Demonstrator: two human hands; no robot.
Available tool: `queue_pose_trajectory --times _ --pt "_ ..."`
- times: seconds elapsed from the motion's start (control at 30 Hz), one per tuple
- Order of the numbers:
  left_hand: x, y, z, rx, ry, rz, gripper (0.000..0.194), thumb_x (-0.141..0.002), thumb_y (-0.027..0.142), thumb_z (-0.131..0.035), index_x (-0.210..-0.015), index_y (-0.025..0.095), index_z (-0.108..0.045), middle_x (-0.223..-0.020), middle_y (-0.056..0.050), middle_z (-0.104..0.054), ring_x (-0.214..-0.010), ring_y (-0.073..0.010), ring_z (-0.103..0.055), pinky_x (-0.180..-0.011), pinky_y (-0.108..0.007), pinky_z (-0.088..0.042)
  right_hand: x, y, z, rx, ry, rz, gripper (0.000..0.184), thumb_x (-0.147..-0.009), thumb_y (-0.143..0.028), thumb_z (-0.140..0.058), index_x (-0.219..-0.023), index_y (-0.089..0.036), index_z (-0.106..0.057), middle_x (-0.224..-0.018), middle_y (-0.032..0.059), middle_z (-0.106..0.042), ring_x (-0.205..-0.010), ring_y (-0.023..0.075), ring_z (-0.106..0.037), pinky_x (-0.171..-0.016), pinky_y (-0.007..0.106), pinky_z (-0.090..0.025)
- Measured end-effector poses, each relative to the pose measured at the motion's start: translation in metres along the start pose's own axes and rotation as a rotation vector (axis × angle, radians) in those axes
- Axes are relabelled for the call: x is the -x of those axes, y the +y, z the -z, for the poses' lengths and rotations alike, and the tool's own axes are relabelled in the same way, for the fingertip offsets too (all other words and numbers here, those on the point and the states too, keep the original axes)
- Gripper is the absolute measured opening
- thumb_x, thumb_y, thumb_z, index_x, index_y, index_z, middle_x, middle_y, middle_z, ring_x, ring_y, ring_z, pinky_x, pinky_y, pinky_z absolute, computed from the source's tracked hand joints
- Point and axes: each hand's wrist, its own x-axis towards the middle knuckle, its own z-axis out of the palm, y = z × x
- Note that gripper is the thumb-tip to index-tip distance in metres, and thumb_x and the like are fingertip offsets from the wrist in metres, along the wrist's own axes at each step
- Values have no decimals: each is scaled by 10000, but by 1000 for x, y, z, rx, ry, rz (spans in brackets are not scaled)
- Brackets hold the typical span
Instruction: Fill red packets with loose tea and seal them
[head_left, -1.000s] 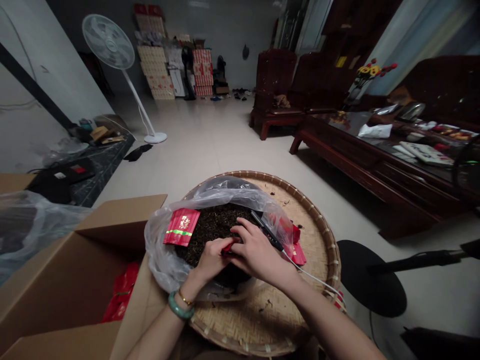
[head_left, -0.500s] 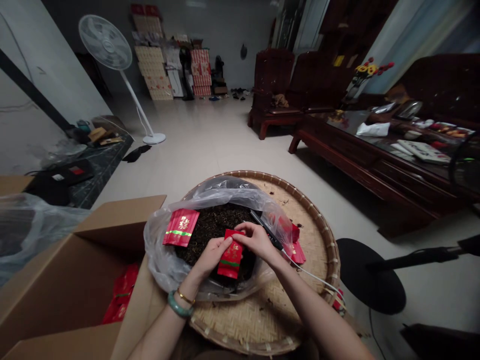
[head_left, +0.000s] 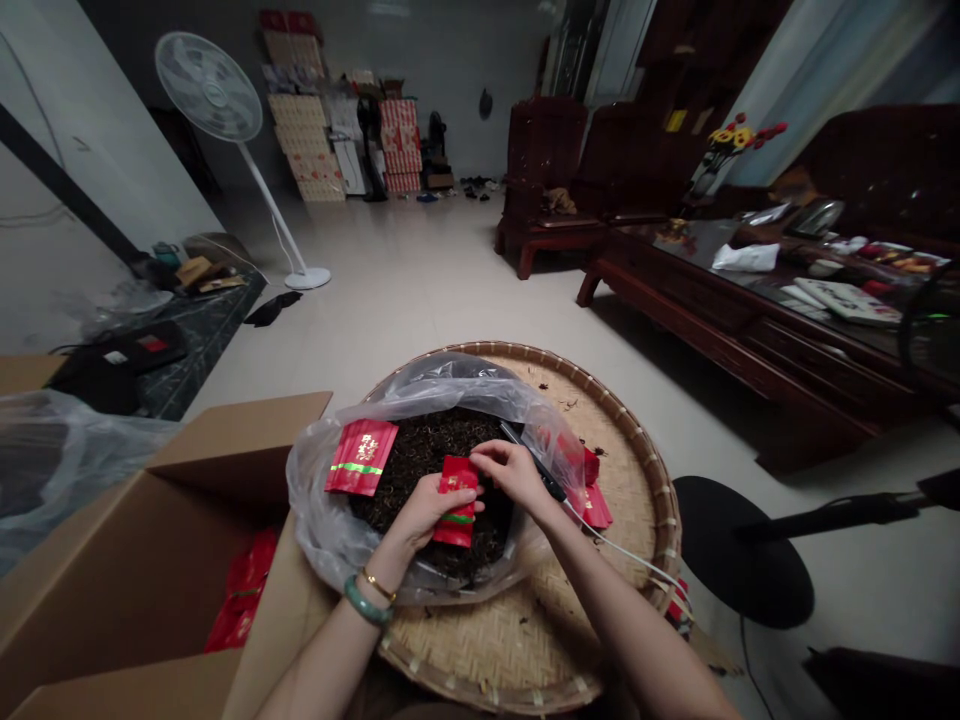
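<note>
My left hand (head_left: 427, 508) is closed around a red tea packet (head_left: 457, 530) with gold lettering and a green band, its thumb lying across the front. At the packet's top right corner, my right hand (head_left: 511, 474) pinches with thumb and forefinger. Both hands are over dark dried tea leaves (head_left: 420, 440) in an open clear plastic bag (head_left: 315, 520). A fanned stack of red packets (head_left: 362, 457) lies on the left of the leaves. Along the bag's right side rests a dark slim device (head_left: 551, 482) with a white cord.
The bag sits in a round woven bamboo tray (head_left: 630, 560) with more red packets (head_left: 597, 506) at its right. An open cardboard box (head_left: 135, 560) on the left holds red packets (head_left: 244, 590). A black round stand base (head_left: 739, 550) stands on the floor at right.
My left hand has shifted its grip lower on the packet, thumb now across its middle. My right hand has drawn slightly back to the packet's top corner.
</note>
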Motion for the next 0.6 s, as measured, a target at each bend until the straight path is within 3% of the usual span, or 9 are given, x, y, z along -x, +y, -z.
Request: queue_pose_trajectory --times 0.13,0.3,0.43,0.6 --pt "0 1 2 45 75 -8 433 -503 281 -863 -842 96 -669 -925 -152 -728 -712 -217 -709 -573 -246 -552 8 13 24 482 316 227 319 -820 -344 -572 -1076 -161 -618 -1042 118 -636 -984 253 -552 -861 400 -441" --pt "1 1 0 58 83 -55 466 -513 279 -858 -894 89 -668 -954 -152 -723 -720 -208 -709 -589 -235 -549 15 34 31 893 242 162 514 -790 -295 -623 -1256 -122 -488 -1121 176 -579 -1021 300 -525 -841 435 -447" --pt "3 2 0 40 75 -54 499 -509 291 -858 -915 82 -657 -975 -165 -715 -712 -207 -707 -582 -231 -540 9 39 32 850 180 128 547 -758 -253 -646 -1266 -137 -481 -1126 165 -571 -1023 288 -532 -833 408 -458" --pt "7 6 2 -31 44 -54 505 -504 295 -857 -914 79 -657 -955 -161 -716 -692 -207 -703 -580 -245 -535 5 19 55 488 27 183 456 -759 -320 -647 -1188 -188 -567 -1030 92 -619 -951 239 -575 -825 373 -469"
